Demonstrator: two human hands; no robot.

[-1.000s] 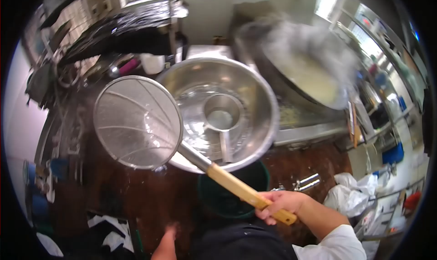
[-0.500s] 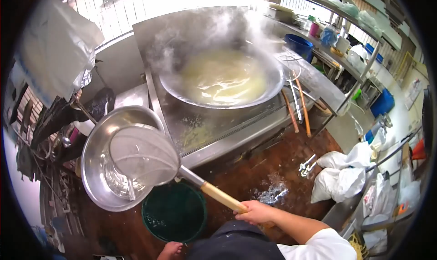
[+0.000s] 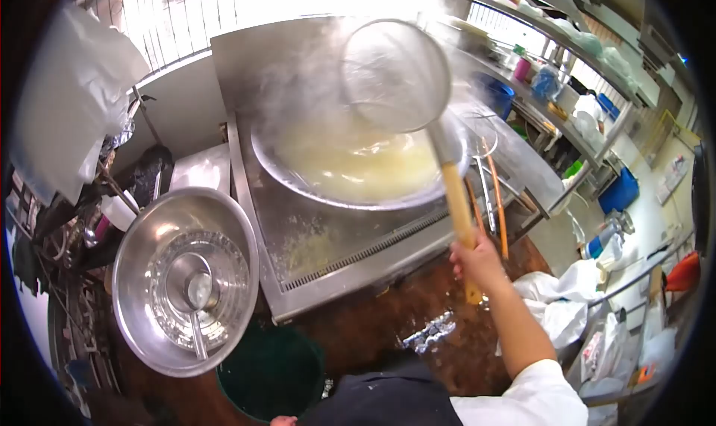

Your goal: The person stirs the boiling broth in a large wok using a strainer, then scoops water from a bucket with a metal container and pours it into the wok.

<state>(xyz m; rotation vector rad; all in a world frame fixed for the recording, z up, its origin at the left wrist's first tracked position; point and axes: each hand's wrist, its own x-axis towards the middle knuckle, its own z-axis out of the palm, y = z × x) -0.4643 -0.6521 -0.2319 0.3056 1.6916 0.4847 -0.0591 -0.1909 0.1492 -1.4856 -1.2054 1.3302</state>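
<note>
My right hand (image 3: pixel 477 263) is wrapped round the wooden handle of a large round mesh strainer (image 3: pixel 395 76). The strainer is raised over a wide steaming wok (image 3: pixel 365 200) of pale yellowish liquid (image 3: pixel 358 165). Only a small part of my left hand (image 3: pixel 284 421) shows at the bottom edge, its fingers hidden. At the left stands a big metal bowl (image 3: pixel 134 307) with a metal ladle (image 3: pixel 198 335) lying inside it.
A dark green tub (image 3: pixel 272 370) stands on the wet floor below the bowl. Long-handled tools (image 3: pixel 498 202) lean at the stove's right. White bags (image 3: pixel 559 295) and a shelf (image 3: pixel 548 102) with containers are on the right. Steam blurs the wok's back.
My right hand has swung the strainer from above the metal bowl, up and to the right, over the wok. My left hand has dropped mostly out of view.
</note>
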